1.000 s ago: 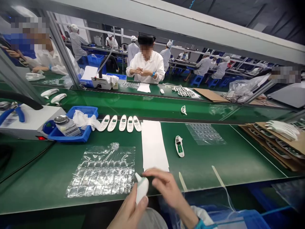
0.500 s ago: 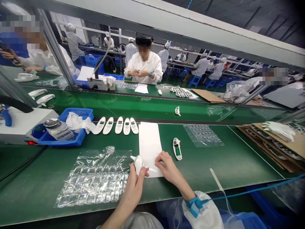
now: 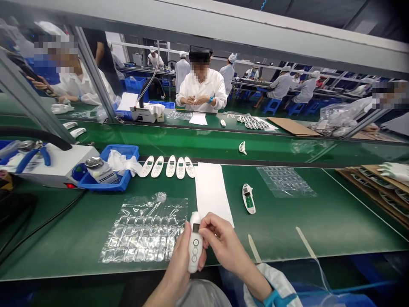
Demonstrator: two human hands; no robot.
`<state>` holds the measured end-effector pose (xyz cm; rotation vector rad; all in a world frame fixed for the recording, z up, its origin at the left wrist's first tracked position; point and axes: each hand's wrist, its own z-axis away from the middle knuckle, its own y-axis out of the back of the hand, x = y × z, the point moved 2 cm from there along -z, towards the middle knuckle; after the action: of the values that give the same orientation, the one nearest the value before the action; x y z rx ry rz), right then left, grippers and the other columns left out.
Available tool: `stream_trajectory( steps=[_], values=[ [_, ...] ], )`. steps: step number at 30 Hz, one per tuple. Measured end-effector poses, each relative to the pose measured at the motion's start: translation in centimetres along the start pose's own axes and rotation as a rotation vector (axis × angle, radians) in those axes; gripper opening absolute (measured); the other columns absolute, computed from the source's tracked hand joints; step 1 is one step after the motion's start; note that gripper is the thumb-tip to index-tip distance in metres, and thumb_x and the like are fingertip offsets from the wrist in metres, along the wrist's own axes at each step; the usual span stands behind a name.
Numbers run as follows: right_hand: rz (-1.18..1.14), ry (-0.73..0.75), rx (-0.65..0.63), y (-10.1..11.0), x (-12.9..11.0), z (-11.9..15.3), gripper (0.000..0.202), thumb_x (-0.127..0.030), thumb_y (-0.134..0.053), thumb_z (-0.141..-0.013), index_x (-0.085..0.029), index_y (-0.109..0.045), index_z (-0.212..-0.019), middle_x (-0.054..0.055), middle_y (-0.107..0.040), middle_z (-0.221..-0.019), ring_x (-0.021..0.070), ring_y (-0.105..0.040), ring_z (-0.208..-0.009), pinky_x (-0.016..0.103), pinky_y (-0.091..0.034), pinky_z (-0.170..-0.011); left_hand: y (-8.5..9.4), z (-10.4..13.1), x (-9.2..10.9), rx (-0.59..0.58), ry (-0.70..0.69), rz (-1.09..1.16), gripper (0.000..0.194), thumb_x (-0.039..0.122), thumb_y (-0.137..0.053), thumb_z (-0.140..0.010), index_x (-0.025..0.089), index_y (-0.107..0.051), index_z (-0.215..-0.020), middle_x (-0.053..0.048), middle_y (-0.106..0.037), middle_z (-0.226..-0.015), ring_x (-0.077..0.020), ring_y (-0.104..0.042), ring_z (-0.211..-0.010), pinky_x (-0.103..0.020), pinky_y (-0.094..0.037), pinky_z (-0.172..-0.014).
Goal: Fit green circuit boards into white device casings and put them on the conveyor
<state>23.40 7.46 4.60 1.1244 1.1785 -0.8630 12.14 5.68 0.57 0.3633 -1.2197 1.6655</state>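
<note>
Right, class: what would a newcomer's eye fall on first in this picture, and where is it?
Probably the white handheld device, front and centre, buttons showing, in the person's left grip with the right grip at its screen end. Next, five white casings in a row near the bench's far edge, left of the white paper. Beyond, a co-worker in white faces this way.

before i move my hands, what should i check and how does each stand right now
1. Left hand holding the device: ok.
2. Screen facing you: ok.
3. Right hand touching the device: cannot tell; fingertips are at its side.
4. Open shell apart from the paper: ok.
5. Plastic sheet smooth: not ok, wrinkled.
</note>
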Motion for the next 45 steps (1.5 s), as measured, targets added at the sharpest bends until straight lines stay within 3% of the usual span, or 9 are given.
stream_trajectory(
  steps=[20,23,26,29,32,34,39,42,45],
  values=[
    [0.008,-0.023,0.035,-1.9,0.4,-0.7,0.014,-0.026,-0.052,-0.092,-0.019,-0.051,-0.079,-0.006,-0.05,-0.058,0.0096,-0.051,-0.05,0.022,-0.04,-0.051,1.3,1.2,0.4,0.017,-0.031,-0.097,0.061,0.068,-0.027,-0.087,0.017,-0.054,-0.067,0.003,-0.045,-0.041,-0.0087,-0.038,-0.039,-0.021,-0.028,-0.043],
    [-0.112,-0.101,0.031,-2.3,1.1,-0.8,0.017,-0.034,-0.057,-0.088,-0.02,-0.049,-0.081,-0.007,-0.05,-0.053,0.0098,-0.051,-0.044,0.02,-0.039,-0.045,1.7,0.9,0.2,0.025,-0.09,-0.178,0.053,0.067,-0.038,-0.086,0.018,-0.053,-0.071,0.004,-0.047,-0.044,-0.0082,-0.039,-0.035,-0.02,-0.029,-0.038],
    [-0.289,-0.146,0.083,-2.8,2.0,-0.8,0.029,-0.045,-0.059,-0.085,-0.022,-0.044,-0.08,-0.01,-0.046,-0.048,0.0085,-0.045,-0.035,0.019,-0.034,-0.037,2.2,0.7,0.2,0.053,-0.1,-0.209,0.046,0.066,-0.049,-0.08,0.02,-0.05,-0.076,0.005,-0.052,-0.05,-0.0097,-0.042,-0.032,-0.021,-0.031,-0.033],
    [-0.227,-0.135,0.171,-3.3,2.2,0.0,0.031,-0.048,-0.056,-0.087,-0.02,-0.048,-0.077,-0.008,-0.047,-0.051,0.0071,-0.043,-0.04,0.018,-0.033,-0.04,2.5,0.9,1.1,0.159,-0.134,-0.162,0.049,0.067,-0.048,-0.081,0.019,-0.052,-0.072,0.003,-0.051,-0.052,-0.0117,-0.048,-0.041,-0.022,-0.037,-0.041],
    [-0.105,-0.17,0.043,-4.6,2.1,1.3,0.026,-0.041,-0.063,-0.084,-0.016,-0.06,-0.077,-0.002,-0.055,-0.061,0.0099,-0.05,-0.052,0.019,-0.038,-0.048,2.7,1.6,2.1,0.294,-0.164,-0.119,0.048,0.064,-0.05,-0.081,0.017,-0.058,-0.076,0.001,-0.054,-0.064,-0.0131,-0.05,-0.057,-0.021,-0.04,-0.052],
    [-0.051,-0.154,-0.049,-5.7,2.2,2.2,0.022,-0.038,-0.063,-0.083,-0.016,-0.063,-0.083,0.0,-0.058,-0.067,0.0128,-0.053,-0.057,0.022,-0.041,-0.051,2.7,1.9,2.4,0.298,-0.12,-0.079,0.047,0.065,-0.051,-0.08,0.018,-0.059,-0.08,0.001,-0.053,-0.067,-0.0142,-0.049,-0.059,-0.022,-0.039,-0.052],
    [0.285,0.083,-0.005,-7.2,3.2,3.1,0.024,-0.041,-0.057,-0.085,-0.02,-0.064,-0.094,0.005,-0.062,-0.081,0.0185,-0.055,-0.066,0.027,-0.041,-0.059,3.6,2.3,2.1,0.266,-0.094,-0.04,0.049,0.068,-0.059,-0.072,0.02,-0.055,-0.066,0.003,-0.046,-0.057,-0.0132,-0.044,-0.052,-0.023,-0.038,-0.05],
    [0.29,0.137,-0.104,-6.7,2.6,2.7,0.03,-0.048,-0.056,-0.085,-0.02,-0.064,-0.094,0.005,-0.062,-0.078,0.0159,-0.052,-0.059,0.026,-0.039,-0.053,4.4,2.1,2.1,0.223,-0.048,-0.022,0.05,0.07,-0.057,-0.073,0.02,-0.059,-0.07,0.004,-0.047,-0.054,-0.0136,-0.044,-0.05,-0.024,-0.037,-0.049],
    [0.235,0.026,-0.239,-4.3,0.3,0.3,0.021,-0.039,-0.062,-0.083,-0.019,-0.066,-0.083,0.001,-0.06,-0.07,0.0125,-0.053,-0.056,0.021,-0.037,-0.048,5.3,1.2,3.4,0.163,-0.078,0.036,0.059,0.076,-0.051,-0.072,0.02,-0.065,-0.084,-0.001,-0.059,-0.063,-0.0178,-0.052,-0.057,-0.029,-0.043,-0.055]
  ],
)
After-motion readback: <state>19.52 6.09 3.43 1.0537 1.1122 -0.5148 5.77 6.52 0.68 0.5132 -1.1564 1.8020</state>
